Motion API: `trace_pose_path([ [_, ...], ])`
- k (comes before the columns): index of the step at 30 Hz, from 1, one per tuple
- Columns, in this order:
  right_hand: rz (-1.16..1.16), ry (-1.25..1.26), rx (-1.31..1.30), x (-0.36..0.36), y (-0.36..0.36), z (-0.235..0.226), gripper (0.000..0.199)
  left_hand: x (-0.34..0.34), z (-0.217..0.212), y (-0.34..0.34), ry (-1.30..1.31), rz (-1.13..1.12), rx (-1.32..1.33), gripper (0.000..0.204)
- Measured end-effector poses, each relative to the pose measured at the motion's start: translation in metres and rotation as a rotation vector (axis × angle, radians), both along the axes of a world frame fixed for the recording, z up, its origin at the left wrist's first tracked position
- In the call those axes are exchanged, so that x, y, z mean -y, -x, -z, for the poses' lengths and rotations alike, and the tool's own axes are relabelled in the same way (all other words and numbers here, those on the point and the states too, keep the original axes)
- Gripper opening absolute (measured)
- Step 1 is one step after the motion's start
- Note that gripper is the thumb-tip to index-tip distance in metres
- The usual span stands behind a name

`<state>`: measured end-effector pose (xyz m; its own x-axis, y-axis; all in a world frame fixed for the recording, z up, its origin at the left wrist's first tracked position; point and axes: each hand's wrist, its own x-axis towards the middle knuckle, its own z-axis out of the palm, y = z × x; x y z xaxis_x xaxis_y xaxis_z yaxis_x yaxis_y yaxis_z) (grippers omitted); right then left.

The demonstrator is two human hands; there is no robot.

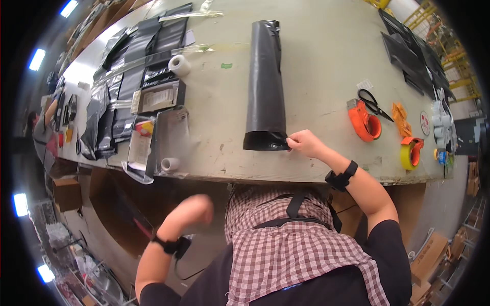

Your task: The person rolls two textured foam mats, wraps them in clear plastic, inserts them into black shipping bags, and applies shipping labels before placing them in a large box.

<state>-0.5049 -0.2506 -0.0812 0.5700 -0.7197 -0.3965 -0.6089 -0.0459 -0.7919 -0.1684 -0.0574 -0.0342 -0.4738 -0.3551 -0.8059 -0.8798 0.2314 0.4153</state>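
Observation:
A long roll of black plastic film lies lengthwise on the pale worktable. My right hand pinches the near right corner of that roll at the table's front. My left hand is a blurred fist below the table edge, off the surface, with nothing visible in it. Both wrists wear black bands.
An orange tape dispenser, black scissors and a yellow tape dispenser lie to the right. Black bags, clear pouches and a white tape roll crowd the left. More black bags sit far right. Cardboard boxes stand below.

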Motion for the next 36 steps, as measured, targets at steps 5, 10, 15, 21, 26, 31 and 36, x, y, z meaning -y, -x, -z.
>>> trace_pose_path([
  [5,-0.281,0.267,-0.218,0.009,-0.005,-0.013,0.022,0.140,0.027,0.043,1.423,-0.001,-0.425,0.039],
  [10,-0.565,1.550,-0.135,0.018,-0.013,-0.033,0.035,0.176,0.067,0.050,1.498,0.005,-0.701,0.023],
  [15,-0.785,1.349,0.050,0.029,-0.027,-0.030,0.013,0.187,0.055,0.046,1.316,0.335,-0.744,0.021],
  [21,-0.112,1.074,0.531,0.036,-0.030,-0.102,0.022,0.193,-0.047,0.085,1.340,-0.588,-1.135,0.019],
  [26,0.352,1.376,0.626,0.057,-0.044,-0.154,0.013,0.230,-0.112,0.107,1.723,-0.578,-1.102,0.008],
  [31,0.551,1.353,0.395,0.064,-0.047,-0.160,0.015,0.236,-0.113,0.119,1.702,-0.822,-0.910,0.004],
  [36,0.649,0.629,0.273,0.053,-0.051,-0.105,0.035,0.224,-0.042,0.116,0.804,-1.416,-1.187,0.037],
])
